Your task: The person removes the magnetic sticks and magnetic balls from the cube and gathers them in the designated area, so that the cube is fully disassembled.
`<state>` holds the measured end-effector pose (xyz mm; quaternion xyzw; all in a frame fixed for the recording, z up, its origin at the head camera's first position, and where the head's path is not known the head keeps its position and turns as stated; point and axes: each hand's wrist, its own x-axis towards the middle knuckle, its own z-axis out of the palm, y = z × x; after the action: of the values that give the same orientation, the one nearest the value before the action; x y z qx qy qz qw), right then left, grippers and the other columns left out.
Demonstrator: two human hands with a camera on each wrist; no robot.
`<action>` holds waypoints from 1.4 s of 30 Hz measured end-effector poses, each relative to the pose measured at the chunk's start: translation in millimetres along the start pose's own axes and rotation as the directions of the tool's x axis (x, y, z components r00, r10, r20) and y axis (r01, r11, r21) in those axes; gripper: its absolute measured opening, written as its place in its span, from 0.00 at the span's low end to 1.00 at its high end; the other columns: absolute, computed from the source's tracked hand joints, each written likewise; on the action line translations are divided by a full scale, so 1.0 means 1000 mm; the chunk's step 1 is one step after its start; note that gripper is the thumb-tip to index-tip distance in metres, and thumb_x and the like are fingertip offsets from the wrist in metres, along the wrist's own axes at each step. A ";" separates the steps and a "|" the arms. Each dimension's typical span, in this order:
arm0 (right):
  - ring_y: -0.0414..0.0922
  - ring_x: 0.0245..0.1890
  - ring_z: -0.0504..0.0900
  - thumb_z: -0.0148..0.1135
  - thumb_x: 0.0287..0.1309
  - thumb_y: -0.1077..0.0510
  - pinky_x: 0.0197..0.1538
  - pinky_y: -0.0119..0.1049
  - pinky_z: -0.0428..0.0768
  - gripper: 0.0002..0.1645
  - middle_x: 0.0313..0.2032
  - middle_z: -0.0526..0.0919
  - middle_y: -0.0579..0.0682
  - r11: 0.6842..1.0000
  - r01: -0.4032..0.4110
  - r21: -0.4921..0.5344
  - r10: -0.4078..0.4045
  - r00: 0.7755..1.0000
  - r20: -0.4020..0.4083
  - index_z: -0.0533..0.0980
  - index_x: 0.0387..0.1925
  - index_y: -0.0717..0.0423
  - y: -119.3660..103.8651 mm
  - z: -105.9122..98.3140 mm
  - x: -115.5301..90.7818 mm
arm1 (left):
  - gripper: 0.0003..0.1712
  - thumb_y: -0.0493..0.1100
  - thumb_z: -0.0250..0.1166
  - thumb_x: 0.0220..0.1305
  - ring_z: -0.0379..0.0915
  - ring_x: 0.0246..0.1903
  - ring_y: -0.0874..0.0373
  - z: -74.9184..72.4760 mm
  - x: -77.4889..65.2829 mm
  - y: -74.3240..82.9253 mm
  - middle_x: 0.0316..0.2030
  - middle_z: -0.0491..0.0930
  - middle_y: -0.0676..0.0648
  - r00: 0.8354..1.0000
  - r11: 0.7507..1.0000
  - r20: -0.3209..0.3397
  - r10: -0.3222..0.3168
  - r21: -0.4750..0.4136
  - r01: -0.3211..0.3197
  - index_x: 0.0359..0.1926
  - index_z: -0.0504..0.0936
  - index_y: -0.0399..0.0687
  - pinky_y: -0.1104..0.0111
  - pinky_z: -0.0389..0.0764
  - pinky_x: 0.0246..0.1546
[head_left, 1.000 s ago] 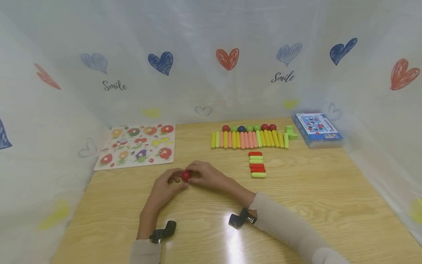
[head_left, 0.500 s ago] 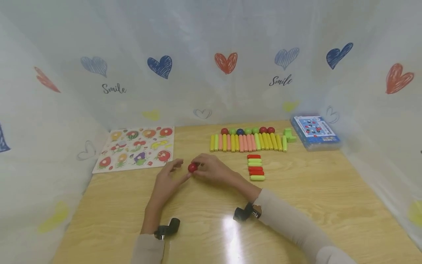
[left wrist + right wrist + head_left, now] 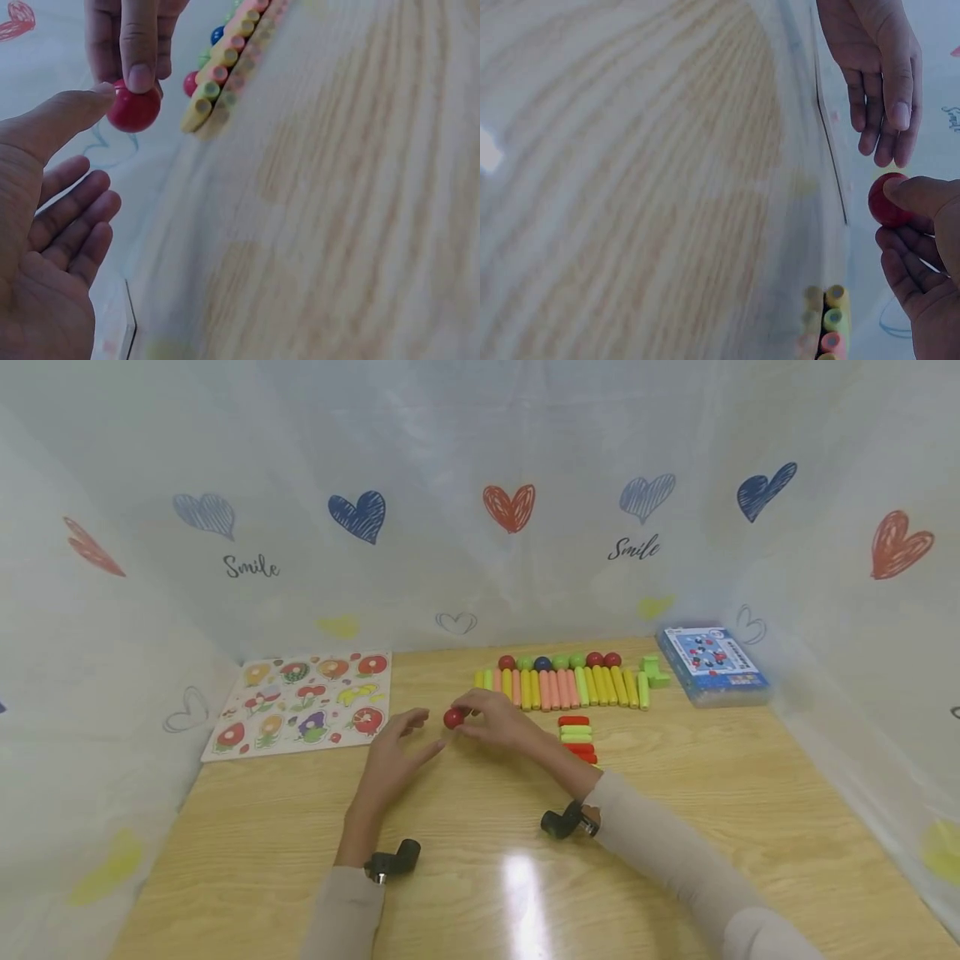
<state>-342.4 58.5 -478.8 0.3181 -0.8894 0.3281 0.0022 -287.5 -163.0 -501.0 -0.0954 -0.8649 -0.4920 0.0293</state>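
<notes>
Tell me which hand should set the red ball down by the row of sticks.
Right. The right hand already pinches the red ball and sits nearest the row of sticks. The left hand is open beside the ball, holding nothing, and lies farther from the row.

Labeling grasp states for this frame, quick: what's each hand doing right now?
Left hand: open, fingers relaxed, holding nothing, just beside the red ball.
Right hand: pinching the red ball between thumb and fingers, above the table.

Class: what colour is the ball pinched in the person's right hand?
Red: the ball in the right hand shows best in the left wrist view.
</notes>
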 end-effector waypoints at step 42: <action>0.49 0.47 0.80 0.68 0.64 0.58 0.50 0.39 0.80 0.20 0.50 0.82 0.54 0.983 -0.126 -0.130 0.128 0.992 0.004 0.79 0.56 0.60 0.059 -0.047 0.053 | 0.33 0.53 0.72 0.62 0.69 0.60 0.51 0.041 0.084 0.010 0.58 0.76 0.48 0.999 1.000 -0.038 0.022 -0.011 -0.023 0.64 0.74 0.47 0.55 0.71 0.61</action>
<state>-428.0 90.5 -464.6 0.2619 -0.9273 0.2674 -0.0035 -365.7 -111.5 -501.8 -0.0960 -0.8601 -0.4985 0.0508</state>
